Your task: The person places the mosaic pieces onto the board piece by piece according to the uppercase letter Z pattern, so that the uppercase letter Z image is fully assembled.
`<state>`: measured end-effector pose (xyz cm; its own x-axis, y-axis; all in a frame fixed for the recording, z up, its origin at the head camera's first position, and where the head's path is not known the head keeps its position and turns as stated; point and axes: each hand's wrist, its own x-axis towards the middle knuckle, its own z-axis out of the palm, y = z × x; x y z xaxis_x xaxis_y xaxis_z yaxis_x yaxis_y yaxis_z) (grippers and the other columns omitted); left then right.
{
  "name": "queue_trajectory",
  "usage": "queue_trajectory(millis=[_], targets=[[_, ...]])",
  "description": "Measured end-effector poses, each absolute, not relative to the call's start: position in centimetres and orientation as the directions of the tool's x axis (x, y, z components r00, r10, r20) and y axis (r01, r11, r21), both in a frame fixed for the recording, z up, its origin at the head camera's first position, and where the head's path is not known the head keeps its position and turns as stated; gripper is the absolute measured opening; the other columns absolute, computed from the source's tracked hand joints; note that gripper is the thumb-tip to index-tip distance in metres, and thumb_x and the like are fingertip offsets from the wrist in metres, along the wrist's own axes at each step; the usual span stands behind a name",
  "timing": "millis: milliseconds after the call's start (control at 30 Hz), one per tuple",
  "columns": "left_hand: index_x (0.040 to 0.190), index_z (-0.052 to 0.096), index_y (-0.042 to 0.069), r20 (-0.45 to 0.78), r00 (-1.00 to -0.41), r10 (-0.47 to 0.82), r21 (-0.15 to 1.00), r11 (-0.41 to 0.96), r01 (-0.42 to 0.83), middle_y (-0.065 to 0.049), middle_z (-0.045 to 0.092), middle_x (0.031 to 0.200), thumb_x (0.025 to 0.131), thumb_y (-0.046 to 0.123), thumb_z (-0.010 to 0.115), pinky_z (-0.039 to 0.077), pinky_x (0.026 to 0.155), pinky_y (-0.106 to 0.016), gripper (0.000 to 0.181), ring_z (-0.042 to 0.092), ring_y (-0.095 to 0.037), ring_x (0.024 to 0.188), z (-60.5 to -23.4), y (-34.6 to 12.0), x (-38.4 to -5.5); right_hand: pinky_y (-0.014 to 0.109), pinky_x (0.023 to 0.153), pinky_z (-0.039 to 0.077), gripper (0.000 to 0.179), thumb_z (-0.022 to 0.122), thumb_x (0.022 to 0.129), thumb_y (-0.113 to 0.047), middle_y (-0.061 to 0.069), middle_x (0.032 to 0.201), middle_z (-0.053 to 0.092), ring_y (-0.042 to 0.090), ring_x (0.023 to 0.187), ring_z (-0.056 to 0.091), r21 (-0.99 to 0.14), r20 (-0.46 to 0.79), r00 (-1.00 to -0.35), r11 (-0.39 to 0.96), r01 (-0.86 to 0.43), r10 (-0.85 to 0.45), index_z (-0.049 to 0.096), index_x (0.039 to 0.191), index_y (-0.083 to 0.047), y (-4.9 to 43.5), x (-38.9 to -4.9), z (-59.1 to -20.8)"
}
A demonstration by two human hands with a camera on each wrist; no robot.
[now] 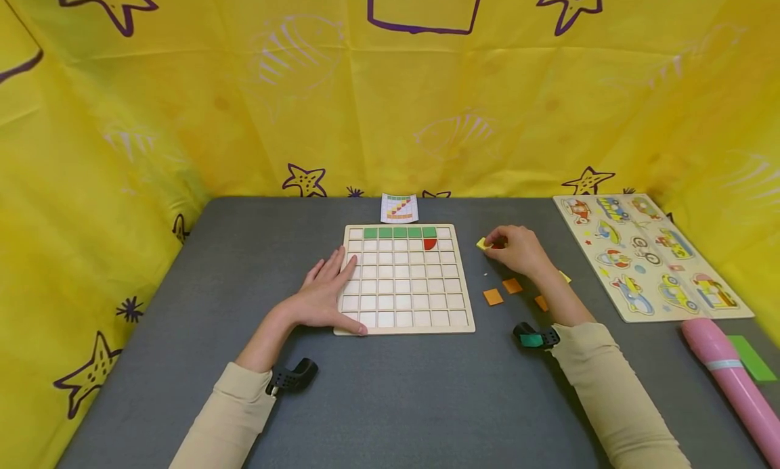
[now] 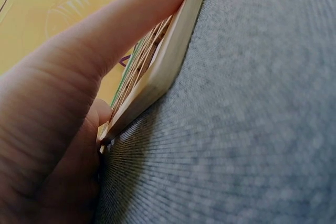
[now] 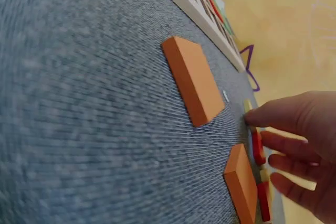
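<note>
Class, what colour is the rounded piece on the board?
The rounded piece is red; it shows best in the head view.

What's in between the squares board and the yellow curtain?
A small card with a coloured pattern lies there, just beyond the board; the head view shows it.

Everything here rests on a dark grey table [image 1: 426, 401] with a fine, ridged texture. The wooden grid board [image 1: 402, 289] lies flat on it, reaching rightward from under the fingers of my left hand [image 1: 319, 296]. Ahead of those fingers and to their right, just past the board's far edge, lies a printed pattern card [image 1: 399, 210]. By the fingers of my right hand [image 1: 518, 252] are red pieces [image 3: 258, 148]; nearer me than those fingers lie three orange tiles [image 1: 493, 297]. Well to their right lies a vehicle puzzle board [image 1: 657, 274], with a pink rod [image 1: 734, 391] nearer me, beside something flat and green [image 1: 755, 359].
</note>
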<state>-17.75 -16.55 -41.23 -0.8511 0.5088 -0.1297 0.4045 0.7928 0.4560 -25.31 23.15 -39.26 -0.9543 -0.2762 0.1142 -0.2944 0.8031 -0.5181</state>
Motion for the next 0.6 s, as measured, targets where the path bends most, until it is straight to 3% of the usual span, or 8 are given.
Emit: queue_trajectory(millis=[367, 600], targets=[[0.157, 0.006, 0.005, -0.134, -0.848, 0.512, 0.463, 0.789, 0.403, -0.018, -0.011, 0.161, 0.063, 0.071, 0.077, -0.001, 0.114, -0.052, 0.135, -0.009, -0.030, 0.148, -41.0, -16.5, -17.7, 0.043, 0.078, 0.042, 0.015, 0.074, 0.085, -0.011, 0.015, 0.092, 0.069, 0.031, 0.084, 0.059, -0.525, 0.181, -0.938, 0.778, -0.345, -0.294, 0.070, 0.095, 0.000, 22.7, -25.4, -39.8], [0.157, 0.006, 0.005, -0.136, -0.849, 0.511, 0.463, 0.790, 0.401, -0.018, -0.011, 0.161, 0.063, 0.071, 0.077, -0.001, 0.114, -0.052, 0.135, -0.009, -0.029, 0.148, -41.0, -16.5, -17.7, 0.040, 0.079, 0.046, 0.018, 0.076, 0.086, -0.017, 0.013, 0.098, 0.068, 0.028, 0.089, 0.061, -0.631, 0.124, -0.963, 0.729, -0.264, -0.241, 0.069, 0.097, -0.005, 20.3, -25.5, -39.4]])
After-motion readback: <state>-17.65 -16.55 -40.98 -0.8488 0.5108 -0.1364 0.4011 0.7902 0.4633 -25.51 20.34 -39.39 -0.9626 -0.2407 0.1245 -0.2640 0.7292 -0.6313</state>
